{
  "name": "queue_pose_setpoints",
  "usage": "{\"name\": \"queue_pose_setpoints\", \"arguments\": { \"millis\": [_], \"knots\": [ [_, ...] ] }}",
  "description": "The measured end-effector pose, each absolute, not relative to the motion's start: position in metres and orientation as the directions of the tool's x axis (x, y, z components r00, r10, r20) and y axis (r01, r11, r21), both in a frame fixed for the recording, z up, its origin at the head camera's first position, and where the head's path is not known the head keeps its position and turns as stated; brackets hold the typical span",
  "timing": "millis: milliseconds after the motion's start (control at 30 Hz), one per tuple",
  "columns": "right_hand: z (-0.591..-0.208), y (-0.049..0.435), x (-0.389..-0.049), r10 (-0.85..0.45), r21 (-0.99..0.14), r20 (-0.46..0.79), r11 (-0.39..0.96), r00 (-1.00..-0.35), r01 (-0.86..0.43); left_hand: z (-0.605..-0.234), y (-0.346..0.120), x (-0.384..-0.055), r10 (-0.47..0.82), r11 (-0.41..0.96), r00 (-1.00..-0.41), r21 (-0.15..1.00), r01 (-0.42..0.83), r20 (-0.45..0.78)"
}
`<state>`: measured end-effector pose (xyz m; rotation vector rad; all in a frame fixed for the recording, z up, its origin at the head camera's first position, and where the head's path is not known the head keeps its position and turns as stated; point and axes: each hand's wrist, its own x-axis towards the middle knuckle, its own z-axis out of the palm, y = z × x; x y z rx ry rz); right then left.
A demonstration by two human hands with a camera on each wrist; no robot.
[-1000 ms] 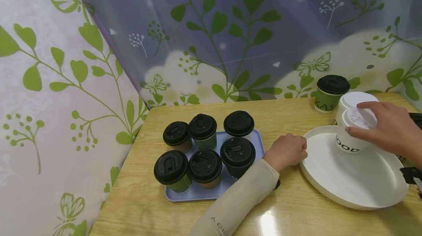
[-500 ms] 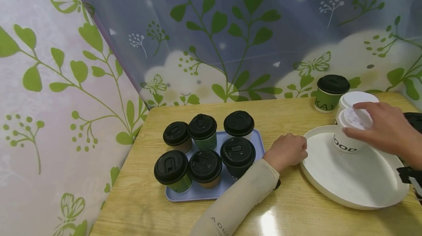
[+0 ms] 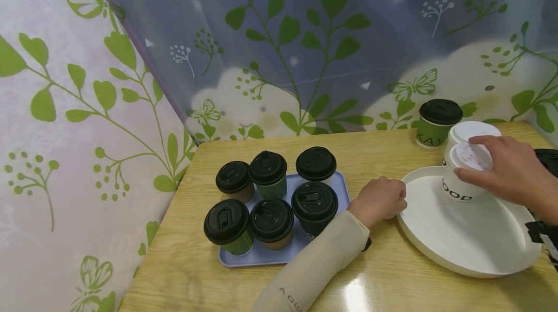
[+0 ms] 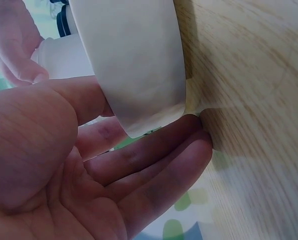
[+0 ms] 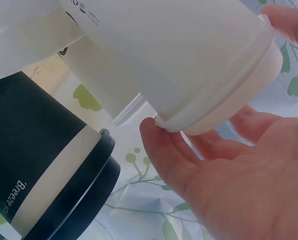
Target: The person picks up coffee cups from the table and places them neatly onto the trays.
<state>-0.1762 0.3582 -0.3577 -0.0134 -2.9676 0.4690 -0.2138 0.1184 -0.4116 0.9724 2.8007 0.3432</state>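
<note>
My left hand (image 3: pixel 381 198) holds the left rim of a round white tray (image 3: pixel 475 239). In the left wrist view the thumb lies on one side of the tray wall (image 4: pixel 134 65) and the fingers (image 4: pixel 168 190) curl under its edge. My right hand (image 3: pixel 514 169) grips a white paper cup (image 3: pixel 457 183) by its lidded top, thumb on the near side. That cup stands upright at the tray's back, its lettering facing forward. From the right wrist, fingertips (image 5: pixel 151 130) press at the lid rim of the white cup (image 5: pixel 198 55).
Behind the held cup stands another white-lidded cup (image 3: pixel 472 130), with a green black-lidded cup (image 3: pixel 436 125) farther back. A dark cup (image 5: pixel 44 145) is beside the right hand. Several black-lidded cups stand on a blue tray (image 3: pixel 244 262) at left. A patterned cloth (image 3: pixel 270 60) borders the table.
Over the first half second my right hand and the white cup shifted slightly left on the tray. Since then they have barely moved. The left hand stays at the tray rim.
</note>
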Motion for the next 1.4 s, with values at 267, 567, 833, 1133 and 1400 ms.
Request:
{"name": "queue_pose_setpoints", "arguments": {
  "millis": [267, 567, 833, 1133, 1400],
  "knots": [
    [-0.360, 0.360, -0.179, 0.017, -0.299, 0.142, 0.954, -0.990, -0.026, -0.412, 0.118, -0.214, 0.628, 0.760, -0.776, 0.261, 0.595, -0.062],
    [-0.361, 0.363, -0.182, 0.008, -0.288, 0.144, 0.957, -0.990, -0.035, -0.413, 0.119, -0.214, 0.624, 0.763, -0.779, 0.266, 0.590, -0.063],
    [-0.361, 0.362, -0.181, 0.018, -0.300, 0.131, 0.954, -0.991, -0.022, -0.413, 0.119, -0.215, 0.632, 0.757, -0.773, 0.258, 0.601, -0.054],
    [-0.359, 0.362, -0.179, 0.002, -0.281, 0.127, 0.959, -0.992, -0.034, -0.413, 0.118, -0.214, 0.636, 0.754, -0.771, 0.250, 0.607, -0.046],
    [-0.356, 0.363, -0.164, 0.068, -0.312, 0.175, 0.950, -0.982, 0.010, -0.414, 0.118, -0.213, 0.632, 0.758, -0.773, 0.249, 0.603, -0.054]
  ]
}}
